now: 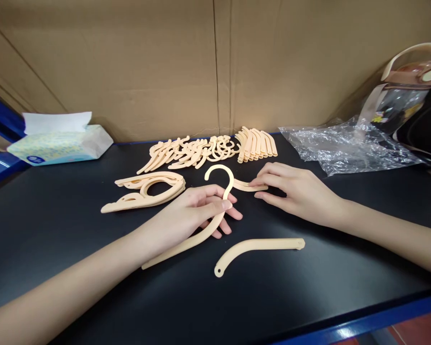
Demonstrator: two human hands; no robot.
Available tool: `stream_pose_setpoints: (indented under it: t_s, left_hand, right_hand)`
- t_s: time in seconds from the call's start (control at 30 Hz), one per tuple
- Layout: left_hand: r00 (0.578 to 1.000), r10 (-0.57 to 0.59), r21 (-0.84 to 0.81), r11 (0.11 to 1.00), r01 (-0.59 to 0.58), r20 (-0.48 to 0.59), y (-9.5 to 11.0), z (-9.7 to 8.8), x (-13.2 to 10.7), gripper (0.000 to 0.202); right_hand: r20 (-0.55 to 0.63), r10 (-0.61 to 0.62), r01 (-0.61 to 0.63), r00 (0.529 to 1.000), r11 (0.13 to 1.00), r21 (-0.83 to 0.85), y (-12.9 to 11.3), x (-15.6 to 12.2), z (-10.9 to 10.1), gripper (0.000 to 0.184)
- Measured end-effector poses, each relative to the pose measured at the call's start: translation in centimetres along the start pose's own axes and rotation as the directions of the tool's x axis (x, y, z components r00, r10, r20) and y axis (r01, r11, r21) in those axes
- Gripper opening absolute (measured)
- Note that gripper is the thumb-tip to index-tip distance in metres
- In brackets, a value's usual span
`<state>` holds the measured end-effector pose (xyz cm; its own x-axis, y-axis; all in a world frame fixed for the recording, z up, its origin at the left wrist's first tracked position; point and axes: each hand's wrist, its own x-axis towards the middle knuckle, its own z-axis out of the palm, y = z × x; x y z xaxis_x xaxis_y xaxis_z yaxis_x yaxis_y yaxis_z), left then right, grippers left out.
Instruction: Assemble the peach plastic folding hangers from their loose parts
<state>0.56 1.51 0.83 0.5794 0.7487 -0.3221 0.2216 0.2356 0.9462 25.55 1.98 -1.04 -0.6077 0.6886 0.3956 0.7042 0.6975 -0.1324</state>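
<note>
My left hand (204, 211) pinches a cream plastic hanger hook piece (228, 184) between thumb and fingers. Its hook curls up to the right, and a long curved arm runs down-left beneath the hand. On the right, my right hand (294, 189) has its thumb and fingertips closed around the end of a slim curved hanger arm (241, 186) lying on the black tabletop. Part of that arm is hidden behind the hook. A loose hanger arm (258, 245) with a hole at one end lies in front of both hands. Left of my left hand rest folded hangers (147, 191).
Behind my hands lie a pile of hook pieces (187, 152) and a row of hanger arms (256, 143). A tissue pack (62, 143) sits at back left. Crumpled clear plastic (348, 146) and a handled bottle (405, 96) are at right. A cardboard wall (147, 67) stands behind.
</note>
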Motion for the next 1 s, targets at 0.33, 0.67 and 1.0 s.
stream_pose_setpoints:
  t_s: [0.33, 0.67, 1.0]
  left_hand:
    - [1.000, -0.019, 0.010, 1.000, 0.019, 0.015, 0.26, 0.23, 0.11, 0.014]
    - [1.000, -0.003, 0.028, 1.000, 0.002, 0.030, 0.26, 0.26, -0.16, 0.015]
    - [0.999, 0.039, 0.078, 0.996, -0.041, 0.028, 0.16, 0.65, -0.22, 0.018]
  right_hand:
    - [0.021, 0.123, -0.124, 0.992, 0.987, 0.100, 0.28, -0.01, 0.24, 0.013]
    - [-0.055, 0.219, -0.225, 0.974, 0.964, -0.141, 0.12, 0.03, 0.18, 0.011]
    - [0.046, 0.165, -0.157, 0.985, 0.977, -0.142, 0.24, 0.01, 0.00, 0.018]
